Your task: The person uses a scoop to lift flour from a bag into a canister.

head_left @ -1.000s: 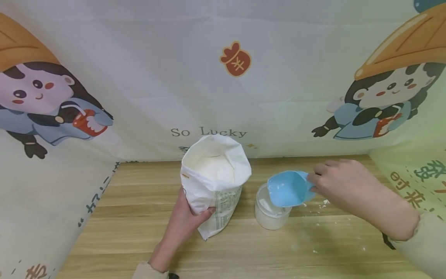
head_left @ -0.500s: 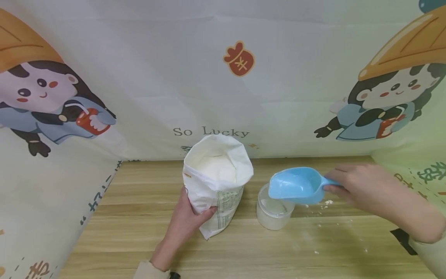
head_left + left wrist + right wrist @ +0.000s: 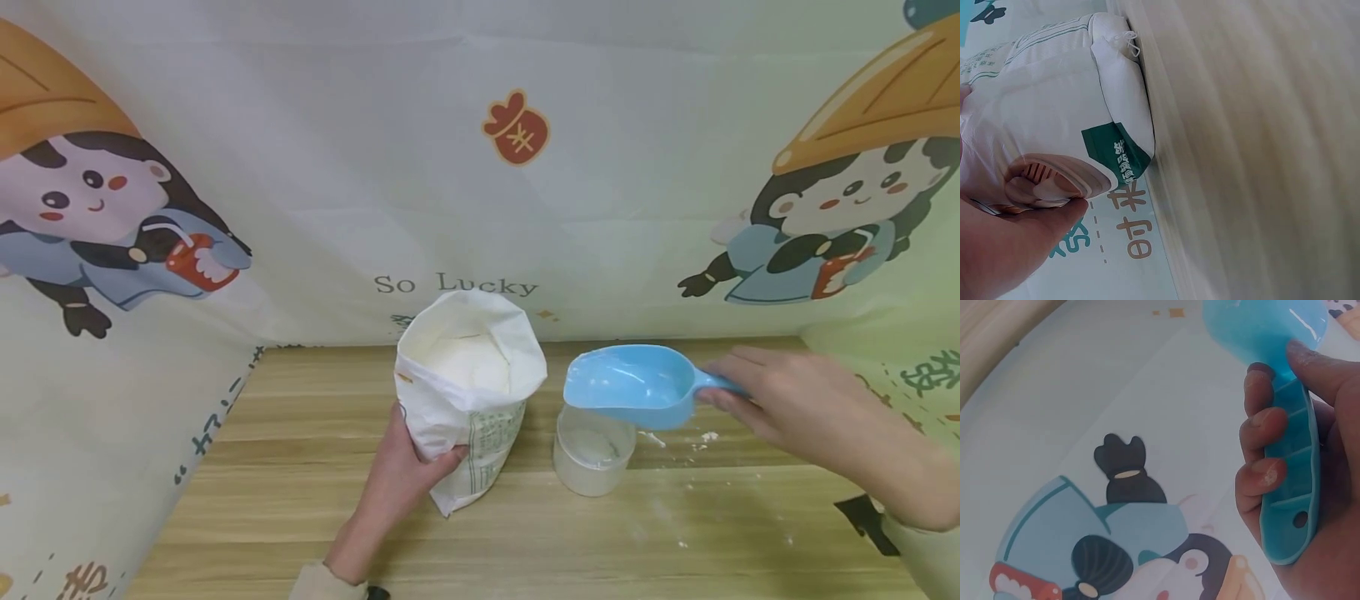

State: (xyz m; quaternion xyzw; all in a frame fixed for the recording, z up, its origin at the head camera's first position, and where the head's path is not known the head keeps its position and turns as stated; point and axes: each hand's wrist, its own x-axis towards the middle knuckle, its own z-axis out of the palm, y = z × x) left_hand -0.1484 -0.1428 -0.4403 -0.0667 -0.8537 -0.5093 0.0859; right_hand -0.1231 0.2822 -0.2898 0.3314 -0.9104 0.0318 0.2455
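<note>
A white bag [image 3: 495, 446] with its mouth open stands on the table, white powder [image 3: 468, 360] visible inside. My left hand [image 3: 408, 467] grips its lower left side, the thumb across the front; the left wrist view shows the bag's printed side [image 3: 1041, 112]. With my right hand [image 3: 787, 392] I hold a blue scoop [image 3: 637, 383] by its handle, fingers wrapped round the ribbed grip [image 3: 1291, 462] in the right wrist view. The scoop's bowl looks bare apart from a thin dusting, and it hovers above a clear round tub [image 3: 592, 458], hiding part of the rim. What the tub holds is hard to tell.
Spilled white powder [image 3: 705, 437] dots the wooden table [image 3: 300, 467] right of the tub. A printed cloth [image 3: 337, 167] with cartoon figures rises behind the table and on both sides.
The scoop has turned from tipped over the tub to roughly level and risen slightly. My right hand drew back to the right, then shifted a little left. The left hand and bag stay put.
</note>
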